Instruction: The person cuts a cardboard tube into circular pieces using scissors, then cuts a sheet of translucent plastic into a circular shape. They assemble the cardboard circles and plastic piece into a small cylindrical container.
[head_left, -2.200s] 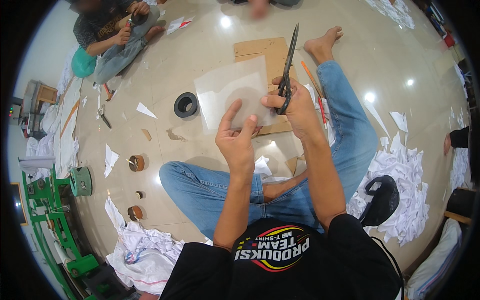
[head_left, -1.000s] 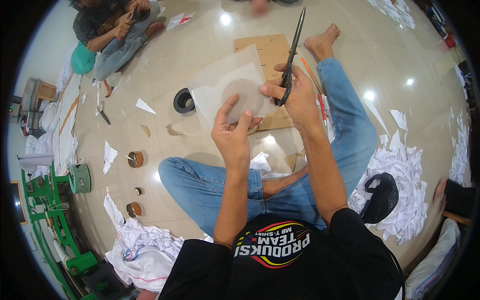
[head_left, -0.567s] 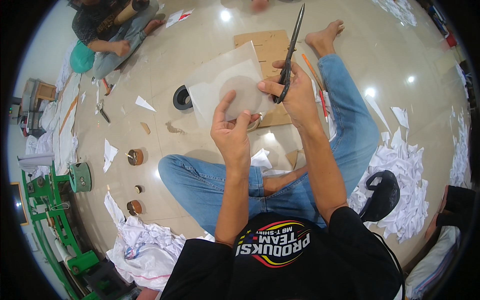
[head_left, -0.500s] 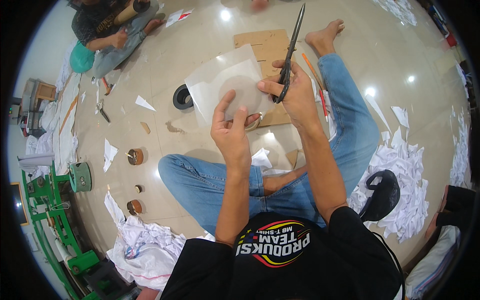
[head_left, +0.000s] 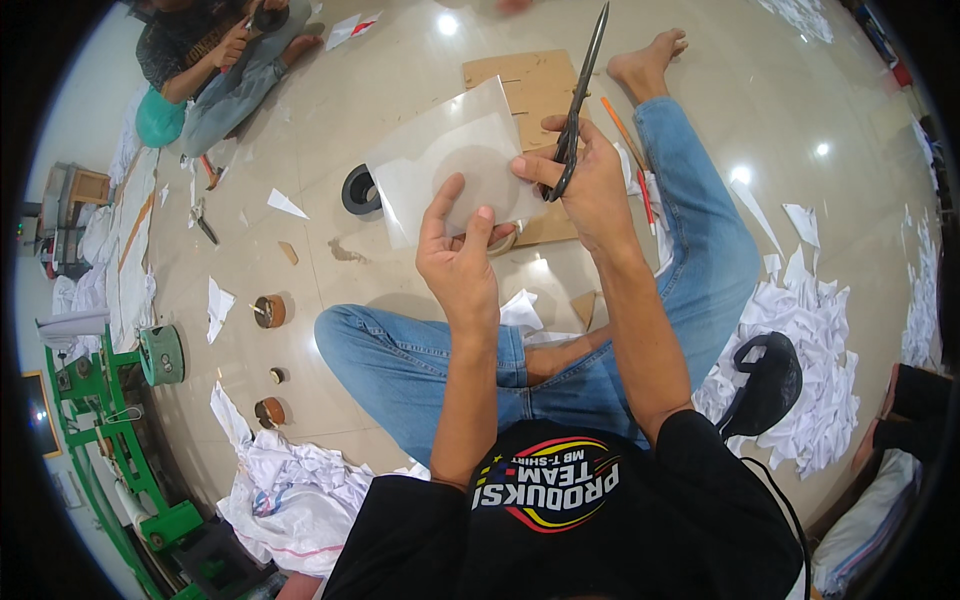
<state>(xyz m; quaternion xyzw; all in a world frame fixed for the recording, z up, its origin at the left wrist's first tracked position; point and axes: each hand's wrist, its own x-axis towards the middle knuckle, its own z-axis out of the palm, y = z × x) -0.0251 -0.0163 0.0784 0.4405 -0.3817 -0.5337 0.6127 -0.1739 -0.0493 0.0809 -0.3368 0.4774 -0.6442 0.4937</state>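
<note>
left hand (head_left: 458, 262) pinching translucent sheet (head_left: 445, 160) | right hand (head_left: 588, 182) gripping scissors (head_left: 580, 95) | tape roll (head_left: 360, 189), cardboard (head_left: 528, 90) beneath

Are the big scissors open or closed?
Closed: the scissors in the right hand show one thin dark line, no gap. Left hand holds the sheet.

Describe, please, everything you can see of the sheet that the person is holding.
The sheet is a thin, pale, slightly see-through rectangle, film or paper by its look. It is held up above the floor, tilted, its corners pointing away. The left hand pinches its lower edge; the right hand brings long dark scissors to its right edge.
</note>
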